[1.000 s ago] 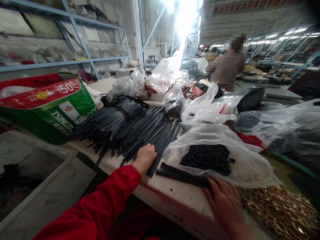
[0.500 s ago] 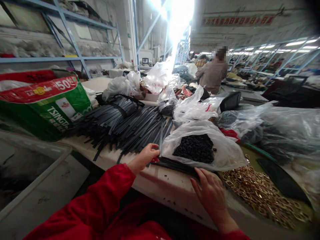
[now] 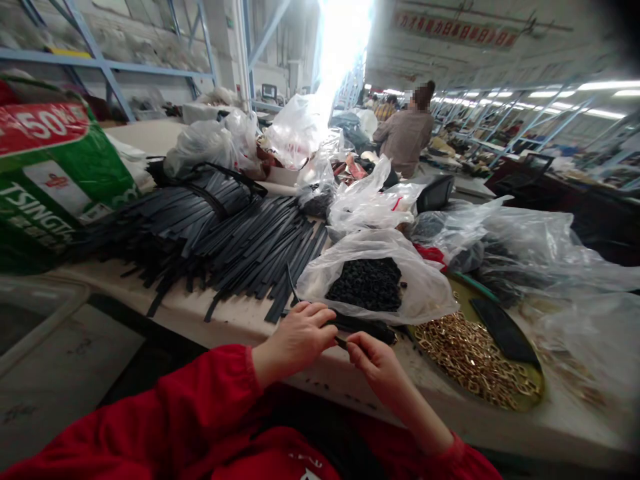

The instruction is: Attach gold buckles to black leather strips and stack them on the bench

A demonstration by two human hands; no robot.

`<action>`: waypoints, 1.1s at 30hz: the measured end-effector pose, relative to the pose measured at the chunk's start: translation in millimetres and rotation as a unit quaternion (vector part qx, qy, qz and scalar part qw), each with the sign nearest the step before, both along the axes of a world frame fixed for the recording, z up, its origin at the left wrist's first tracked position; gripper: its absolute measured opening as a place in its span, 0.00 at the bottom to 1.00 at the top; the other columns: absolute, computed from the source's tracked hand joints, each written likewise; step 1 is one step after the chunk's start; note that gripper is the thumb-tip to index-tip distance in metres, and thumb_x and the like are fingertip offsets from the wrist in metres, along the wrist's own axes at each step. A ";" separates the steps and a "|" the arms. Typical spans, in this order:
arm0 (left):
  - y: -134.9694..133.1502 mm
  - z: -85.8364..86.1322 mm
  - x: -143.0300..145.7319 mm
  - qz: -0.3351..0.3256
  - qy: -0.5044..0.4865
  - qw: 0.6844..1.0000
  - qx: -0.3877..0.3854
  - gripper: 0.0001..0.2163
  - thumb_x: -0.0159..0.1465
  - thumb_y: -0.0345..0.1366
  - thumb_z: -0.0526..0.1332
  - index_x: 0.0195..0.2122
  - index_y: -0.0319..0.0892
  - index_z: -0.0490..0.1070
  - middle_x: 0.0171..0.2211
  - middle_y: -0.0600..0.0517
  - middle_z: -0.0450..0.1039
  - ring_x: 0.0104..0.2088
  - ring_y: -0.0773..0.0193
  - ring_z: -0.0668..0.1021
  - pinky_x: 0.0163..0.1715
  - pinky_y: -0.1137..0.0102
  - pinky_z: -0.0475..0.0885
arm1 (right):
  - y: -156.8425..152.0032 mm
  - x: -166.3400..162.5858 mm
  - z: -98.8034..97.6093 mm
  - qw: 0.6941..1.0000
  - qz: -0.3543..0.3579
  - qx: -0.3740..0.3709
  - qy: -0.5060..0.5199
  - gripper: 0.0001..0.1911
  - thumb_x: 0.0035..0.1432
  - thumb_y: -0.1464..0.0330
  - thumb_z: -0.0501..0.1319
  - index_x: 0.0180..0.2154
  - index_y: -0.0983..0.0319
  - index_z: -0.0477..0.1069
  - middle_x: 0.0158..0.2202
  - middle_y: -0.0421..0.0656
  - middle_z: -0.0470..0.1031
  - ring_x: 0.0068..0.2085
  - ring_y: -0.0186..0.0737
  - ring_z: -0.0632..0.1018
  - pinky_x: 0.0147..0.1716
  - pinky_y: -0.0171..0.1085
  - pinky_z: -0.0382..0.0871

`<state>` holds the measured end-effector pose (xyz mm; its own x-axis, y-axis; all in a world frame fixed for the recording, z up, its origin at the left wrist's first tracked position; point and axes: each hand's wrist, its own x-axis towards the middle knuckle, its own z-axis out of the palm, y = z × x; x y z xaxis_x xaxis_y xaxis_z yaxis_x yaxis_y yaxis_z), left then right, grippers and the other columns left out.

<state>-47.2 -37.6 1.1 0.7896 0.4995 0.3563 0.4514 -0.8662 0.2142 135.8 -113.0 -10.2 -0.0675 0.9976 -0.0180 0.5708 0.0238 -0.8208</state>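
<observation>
My left hand [image 3: 300,339] is closed round a thin black strap [image 3: 291,283], whose free end sticks up past the fingers towards the pile. Close beside it, my right hand [image 3: 375,360] pinches the strap's other end between thumb and fingertips; the tip is partly hidden. Behind both hands, dark strips [image 3: 365,327] lie flat along the table edge. Just beyond them, an open plastic bag [image 3: 430,293] holds many small black pieces [image 3: 367,285]. Left of the bag spreads a large pile of long black straps [image 3: 250,243], some tied in a bundle.
Gold metal buckles [image 3: 473,357] fill a round tray [image 3: 533,393] on the right, with a dark flat piece [image 3: 505,330] on it. A green and red carton [image 3: 55,173] stands left. Plastic bags [image 3: 373,203] crowd the back. A person [image 3: 406,137] is farther off.
My right hand has moved left to meet my left hand and now pinches the strap. The strap has swung from upright and mostly vanished behind my left hand. The view has shifted right.
</observation>
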 end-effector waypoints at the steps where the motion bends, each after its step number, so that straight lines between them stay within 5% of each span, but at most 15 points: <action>1: 6.4 3.2 1.5 -0.017 0.026 0.999 0.009 0.05 0.61 0.37 0.56 0.32 0.42 0.68 0.36 0.49 0.72 0.39 0.59 0.73 0.40 0.63 0.65 | 6.2 7.0 3.0 1.000 -0.003 0.005 -0.003 0.13 0.59 0.62 0.50 0.28 0.61 0.66 0.22 0.38 0.67 0.26 0.35 0.68 0.25 0.32 0.61; 4: 18.5 12.2 6.8 -0.022 0.067 0.997 0.011 0.07 0.63 0.34 0.52 0.29 0.40 0.66 0.26 0.52 0.70 0.27 0.64 0.72 0.30 0.70 0.65 | 34.6 32.0 6.1 0.995 -0.055 0.043 -0.070 0.14 0.59 0.62 0.48 0.32 0.62 0.68 0.26 0.40 0.70 0.28 0.37 0.71 0.28 0.33 0.63; 7: 22.9 21.2 11.4 0.020 0.061 0.998 -0.017 0.10 0.64 0.34 0.48 0.29 0.40 0.67 0.26 0.50 0.70 0.25 0.65 0.71 0.26 0.71 0.63 | 70.2 55.5 0.9 0.951 -0.097 0.074 -0.283 0.11 0.58 0.66 0.50 0.37 0.62 0.69 0.35 0.45 0.73 0.36 0.39 0.73 0.35 0.34 0.64; 11: 30.2 27.8 18.6 0.078 0.005 0.978 -0.192 0.11 0.63 0.35 0.48 0.30 0.40 0.68 0.24 0.49 0.70 0.24 0.65 0.72 0.25 0.73 0.63 | 105.7 68.0 -10.8 0.901 -0.061 0.030 -0.429 0.07 0.55 0.72 0.54 0.36 0.61 0.69 0.34 0.46 0.72 0.33 0.40 0.74 0.29 0.35 0.61; 13: 36.7 26.7 22.8 0.084 -0.043 0.927 -0.364 0.09 0.61 0.34 0.47 0.32 0.40 0.66 0.23 0.52 0.70 0.21 0.68 0.71 0.22 0.74 0.64 | 113.5 68.4 -15.2 0.896 -0.049 0.022 -0.441 0.05 0.54 0.73 0.56 0.33 0.61 0.69 0.32 0.45 0.72 0.31 0.40 0.74 0.26 0.34 0.59; 16: 45.7 21.1 29.3 0.078 -0.098 0.788 -0.603 0.09 0.59 0.30 0.46 0.34 0.39 0.63 0.21 0.55 0.69 0.15 0.72 0.67 0.16 0.76 0.62 | 116.2 68.0 -18.6 0.891 -0.031 0.018 -0.452 0.03 0.54 0.72 0.57 0.32 0.61 0.68 0.31 0.44 0.71 0.30 0.39 0.74 0.25 0.34 0.56; 18: 48.1 16.9 32.9 0.086 -0.127 0.716 -0.681 0.08 0.57 0.29 0.46 0.35 0.38 0.62 0.22 0.55 0.68 0.15 0.73 0.66 0.14 0.78 0.60 | 115.9 68.2 -18.9 0.892 -0.024 0.022 -0.451 0.03 0.54 0.71 0.57 0.33 0.60 0.68 0.32 0.43 0.71 0.30 0.38 0.73 0.24 0.34 0.55; 20: 46.8 14.1 35.1 0.091 -0.151 0.683 -0.709 0.09 0.55 0.28 0.47 0.35 0.37 0.62 0.22 0.55 0.68 0.15 0.74 0.67 0.13 0.78 0.58 | 115.6 69.0 -17.5 0.895 -0.020 0.028 -0.445 0.04 0.54 0.71 0.56 0.34 0.60 0.68 0.32 0.43 0.71 0.29 0.37 0.73 0.24 0.34 0.54; 25: 36.5 15.9 31.9 0.084 -0.167 0.697 -0.692 0.13 0.54 0.28 0.48 0.39 0.35 0.64 0.23 0.54 0.69 0.15 0.74 0.67 0.14 0.78 0.58 | 105.3 71.5 -4.0 0.917 -0.057 0.073 -0.387 0.04 0.55 0.71 0.54 0.32 0.61 0.67 0.33 0.44 0.70 0.31 0.38 0.72 0.28 0.34 0.58; 29: 27.8 23.5 27.2 0.067 -0.153 0.739 -0.652 0.14 0.55 0.29 0.47 0.41 0.35 0.65 0.24 0.54 0.70 0.16 0.74 0.67 0.14 0.78 0.58 | 73.1 57.9 10.0 0.986 -0.112 0.071 -0.100 0.08 0.53 0.63 0.57 0.28 0.61 0.65 0.24 0.39 0.67 0.26 0.36 0.68 0.26 0.34 0.59; 33: 10.8 41.0 23.8 0.051 -0.126 0.794 -0.592 0.13 0.57 0.31 0.48 0.40 0.36 0.67 0.23 0.55 0.70 0.16 0.74 0.66 0.15 0.78 0.59 | 30.0 27.5 17.6 0.971 -0.150 -0.024 0.184 0.14 0.48 0.57 0.61 0.26 0.61 0.65 0.20 0.36 0.65 0.23 0.33 0.66 0.24 0.33 0.59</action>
<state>-23.4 -26.8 42.1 0.7011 0.6594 -0.2714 0.3208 0.0482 0.9459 163.3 -83.0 7.5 0.2153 0.9719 -0.0951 0.2130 -0.1417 -0.9667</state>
